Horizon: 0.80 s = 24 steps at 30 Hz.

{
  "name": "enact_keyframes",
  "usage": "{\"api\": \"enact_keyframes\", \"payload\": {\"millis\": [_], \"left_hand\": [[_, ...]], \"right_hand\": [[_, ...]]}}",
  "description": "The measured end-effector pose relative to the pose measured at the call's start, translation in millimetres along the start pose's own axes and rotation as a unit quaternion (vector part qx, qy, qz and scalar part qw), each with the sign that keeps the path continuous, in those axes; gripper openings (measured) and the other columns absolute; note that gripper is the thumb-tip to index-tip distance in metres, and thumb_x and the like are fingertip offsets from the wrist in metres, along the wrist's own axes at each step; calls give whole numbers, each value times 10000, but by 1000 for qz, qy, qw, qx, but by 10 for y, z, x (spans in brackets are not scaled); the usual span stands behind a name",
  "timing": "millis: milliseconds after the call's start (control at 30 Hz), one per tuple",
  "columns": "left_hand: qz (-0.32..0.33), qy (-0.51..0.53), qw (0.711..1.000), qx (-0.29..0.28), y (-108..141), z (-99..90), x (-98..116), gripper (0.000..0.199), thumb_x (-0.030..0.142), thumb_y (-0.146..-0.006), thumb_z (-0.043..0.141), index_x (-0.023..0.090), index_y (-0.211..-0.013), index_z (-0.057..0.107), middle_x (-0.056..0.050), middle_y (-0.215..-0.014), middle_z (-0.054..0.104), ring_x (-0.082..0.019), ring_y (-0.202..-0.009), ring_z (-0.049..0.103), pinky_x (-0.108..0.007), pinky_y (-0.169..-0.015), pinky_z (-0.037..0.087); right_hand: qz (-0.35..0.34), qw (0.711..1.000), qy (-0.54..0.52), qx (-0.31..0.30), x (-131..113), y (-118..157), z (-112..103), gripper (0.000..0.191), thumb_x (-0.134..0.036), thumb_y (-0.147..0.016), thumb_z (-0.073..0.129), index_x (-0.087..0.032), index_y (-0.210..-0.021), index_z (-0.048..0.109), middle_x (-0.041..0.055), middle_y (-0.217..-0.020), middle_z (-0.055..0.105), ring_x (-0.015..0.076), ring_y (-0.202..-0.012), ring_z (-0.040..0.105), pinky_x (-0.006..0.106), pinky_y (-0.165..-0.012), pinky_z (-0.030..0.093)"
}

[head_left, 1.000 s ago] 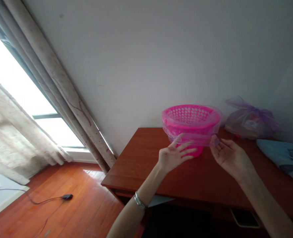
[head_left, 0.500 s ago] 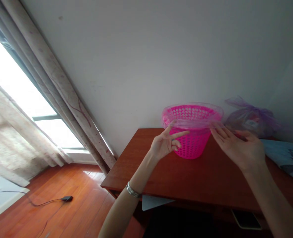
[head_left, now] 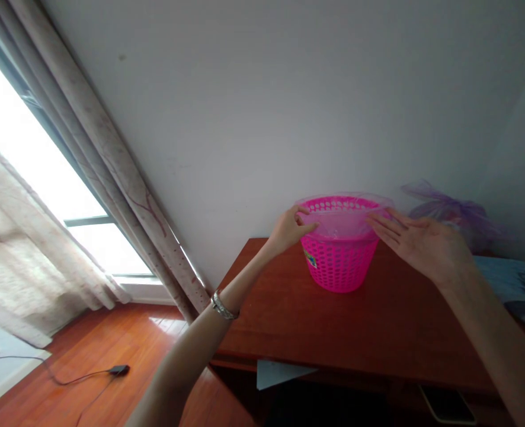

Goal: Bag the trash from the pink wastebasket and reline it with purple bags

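Note:
A pink perforated plastic basket (head_left: 340, 270) stands upright on the brown wooden desk. A thin, clear pinkish plastic bag (head_left: 338, 224) lines it, its edge folded over the rim. My left hand (head_left: 288, 230), with a silver bracelet on the wrist, is at the rim's left side. Its thumb and fingers are closed around the bag's edge. At the right side of the rim, my right hand (head_left: 422, 243) has its palm turned up and its fingers stretched out, the tips against the bag.
Behind the basket's right side lies a tied purple translucent bag (head_left: 455, 216). A light blue printed packet (head_left: 518, 284) lies at the desk's right. A phone (head_left: 447, 404) and a white sheet (head_left: 280, 373) show below the desktop (head_left: 289, 320). Curtains (head_left: 124, 178) hang at left.
My left hand has turned and moved from in front of the basket to the rim's left side, closing on the bag. The bag's front edge now lies lower over the rim.

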<state>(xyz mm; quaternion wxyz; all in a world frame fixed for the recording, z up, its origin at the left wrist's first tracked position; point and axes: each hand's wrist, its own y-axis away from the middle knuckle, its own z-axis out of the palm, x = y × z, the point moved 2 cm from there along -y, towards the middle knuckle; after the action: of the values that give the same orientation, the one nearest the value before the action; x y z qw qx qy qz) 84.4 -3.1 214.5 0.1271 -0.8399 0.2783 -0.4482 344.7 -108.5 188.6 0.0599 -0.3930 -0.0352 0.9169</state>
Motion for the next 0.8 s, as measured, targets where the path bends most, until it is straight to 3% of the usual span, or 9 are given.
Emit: {"api": "enact_keyframes", "payload": {"millis": [167,300,367,467,500,567,667,733,800], "left_hand": [[87,-211,973,27,-130,17,75,184,268,-783,590,166,-855,725,-48,-790,618,-151,-728,536,-290,-702,420],[87,-160,983,18,-278,-14,94,179,231,-738,589,142,-796,733,-65,-834,654,-153,-763,563,-292,-741,432],[59,-71,996,0,-348,-12,83,175,233,-724,585,119,-740,716,-45,-744,649,-136,-715,560,-276,-707,427],[-2,95,995,-36,-430,21,49,181,261,-712,601,99,-697,680,-27,-662,615,-109,-641,534,-258,-638,411],[-24,148,988,-48,-451,36,36,174,264,-702,617,98,-687,667,-23,-648,601,-101,-622,522,-253,-619,404],[-66,235,967,-73,-492,61,5,141,246,-676,647,108,-654,634,0,-603,550,-84,-583,489,-238,-579,381],[-106,302,945,-73,-562,66,-53,137,189,-643,668,134,-580,559,37,-551,447,-61,-533,415,-221,-520,319],[-111,315,940,-63,-614,52,-96,170,152,-636,669,140,-548,524,37,-547,423,-57,-526,390,-224,-502,288],[-115,319,938,-70,-663,37,-141,202,122,-637,670,143,-525,502,32,-537,415,-58,-525,379,-232,-496,272]], "right_hand": [[2,999,27,-27,-86,56,47,543,-132,-702,527,-145,-1245,525,152,-1305,557,221,-1187,577,361,-940,544],[-56,983,173,-19,-153,50,15,429,-178,-699,619,-176,-1129,618,109,-1162,629,205,-1023,635,353,-859,575],[-166,917,364,15,-198,-16,23,383,-209,-696,656,-198,-1079,649,80,-1100,640,199,-945,626,388,-863,560],[-331,694,637,54,-231,-202,116,422,-262,-719,664,-193,-1135,651,103,-1155,605,254,-1065,559,483,-991,454],[-348,624,698,49,-225,-288,151,435,-281,-733,657,-177,-1155,650,124,-1180,592,281,-1121,529,502,-1023,414],[-321,530,785,23,-209,-477,193,361,-317,-779,610,-156,-1093,688,155,-1167,604,314,-1151,513,499,-1022,395],[-214,466,859,-7,-231,-720,176,300,-337,-842,496,-174,-915,737,148,-995,676,300,-981,603,426,-865,463],[-178,468,866,-12,-288,-832,133,325,-351,-843,470,-179,-888,742,129,-902,696,275,-865,632,368,-751,466],[-177,500,848,-10,-368,-913,78,333,-360,-827,485,-164,-898,744,118,-870,702,252,-810,634,330,-692,444]]}}
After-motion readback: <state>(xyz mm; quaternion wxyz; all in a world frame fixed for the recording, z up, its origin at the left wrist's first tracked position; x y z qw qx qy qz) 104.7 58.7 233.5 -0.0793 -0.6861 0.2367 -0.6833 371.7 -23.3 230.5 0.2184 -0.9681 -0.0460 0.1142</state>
